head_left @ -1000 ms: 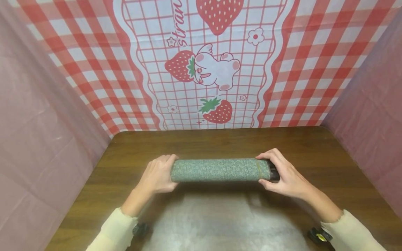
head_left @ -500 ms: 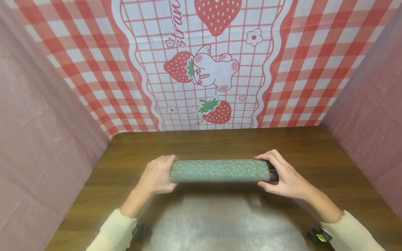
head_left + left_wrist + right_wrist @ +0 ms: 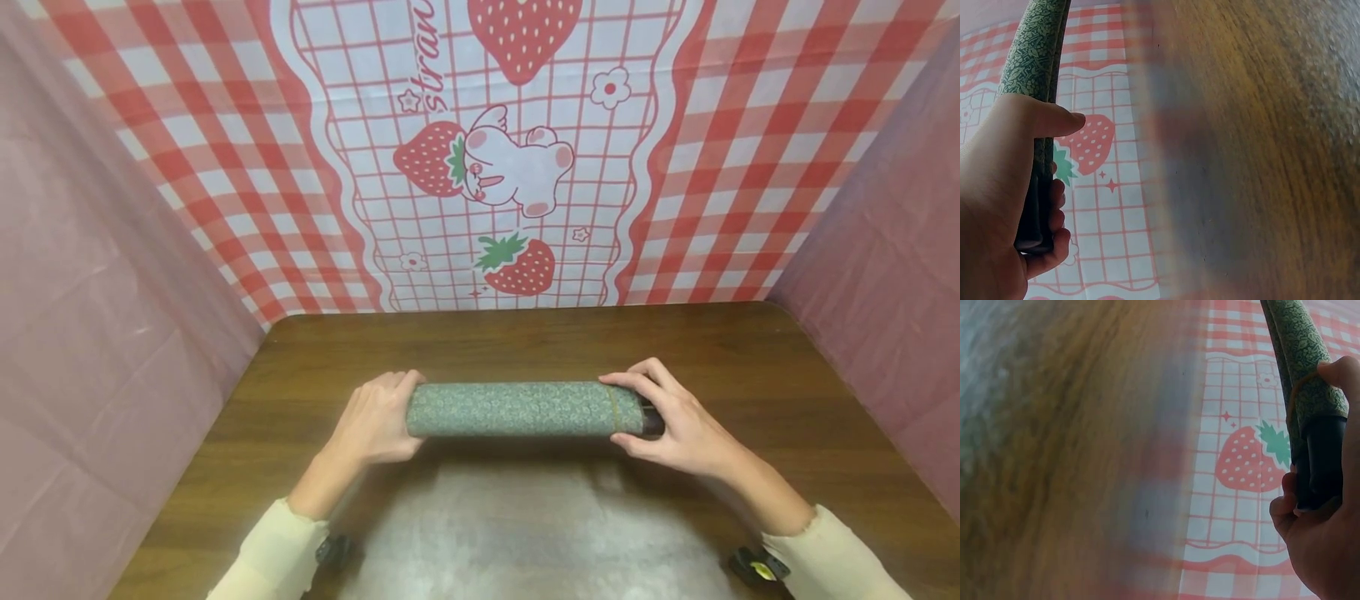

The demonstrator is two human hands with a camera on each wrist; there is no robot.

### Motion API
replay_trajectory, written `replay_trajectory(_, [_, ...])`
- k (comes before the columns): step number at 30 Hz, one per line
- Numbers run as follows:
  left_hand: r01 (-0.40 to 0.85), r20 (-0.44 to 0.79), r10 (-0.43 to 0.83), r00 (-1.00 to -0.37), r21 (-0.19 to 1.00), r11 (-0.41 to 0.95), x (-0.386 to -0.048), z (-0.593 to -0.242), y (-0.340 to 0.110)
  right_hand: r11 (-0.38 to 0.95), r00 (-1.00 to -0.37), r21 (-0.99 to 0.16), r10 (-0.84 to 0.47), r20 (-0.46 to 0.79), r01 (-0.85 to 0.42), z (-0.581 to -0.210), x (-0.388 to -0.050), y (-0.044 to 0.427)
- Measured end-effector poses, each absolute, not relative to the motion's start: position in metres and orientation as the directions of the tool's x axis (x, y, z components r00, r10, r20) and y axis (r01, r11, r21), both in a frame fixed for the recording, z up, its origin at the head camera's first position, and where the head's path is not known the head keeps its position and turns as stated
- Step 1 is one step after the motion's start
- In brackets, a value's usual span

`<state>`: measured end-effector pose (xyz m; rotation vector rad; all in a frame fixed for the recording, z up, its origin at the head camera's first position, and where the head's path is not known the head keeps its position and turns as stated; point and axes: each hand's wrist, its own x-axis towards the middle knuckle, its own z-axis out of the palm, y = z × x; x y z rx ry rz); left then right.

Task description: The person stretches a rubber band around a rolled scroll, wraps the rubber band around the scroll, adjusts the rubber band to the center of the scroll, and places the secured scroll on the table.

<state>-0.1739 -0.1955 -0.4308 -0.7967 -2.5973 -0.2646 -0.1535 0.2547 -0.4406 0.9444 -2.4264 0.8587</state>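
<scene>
Head view: the roll is level between left hand and right hand, over the table, looks lifted to me. It's wound up with a thin band near the right-hand side, so I'd say picking it up is done and nothing's unrolled yet.

Left wrist: fingers are wrapped round the dark end, thumb across the roll, so only open as wide as it is.

Right wrist: same deal, fingers curled behind the other dark end, thumb touching the patterned part by the band.
</scene>
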Motion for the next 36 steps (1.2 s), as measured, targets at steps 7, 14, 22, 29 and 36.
replay_trajectory(7, [0.576, 0.447, 0.494, -0.746, 0.062, 0.815, -0.1729, -0.4315, -0.1953, 0.558, -0.675, -0.398, -0.482, 0.559, -0.728, -0.4349, -0.1541, 0.2559])
replay_trajectory(14, [0.579, 0.448, 0.491, -0.747, 0.078, 0.811, -0.1726, -0.4318, -0.1957, 0.552, -0.667, -0.395, -0.479, 0.57, -0.734, -0.4343, -0.1543, 0.2542])
replay_trajectory(22, [0.571, 0.434, 0.482, -0.761, 0.097, 0.815, -0.1743, -0.4333, -0.1969, 0.552, -0.656, -0.384, -0.467, 0.593, -0.741, -0.4351, -0.1554, 0.252])
replay_trajectory(29, [0.574, 0.43, 0.484, -0.762, 0.102, 0.813, -0.1731, -0.435, -0.197, 0.545, -0.662, -0.392, -0.492, 0.565, -0.741, -0.4365, -0.1543, 0.2548])
replay_trajectory(36, [0.575, 0.423, 0.49, -0.762, 0.095, 0.813, -0.172, -0.4352, -0.1965, 0.588, -0.7, -0.395, -0.49, 0.52, -0.705, -0.4394, -0.1527, 0.2551])
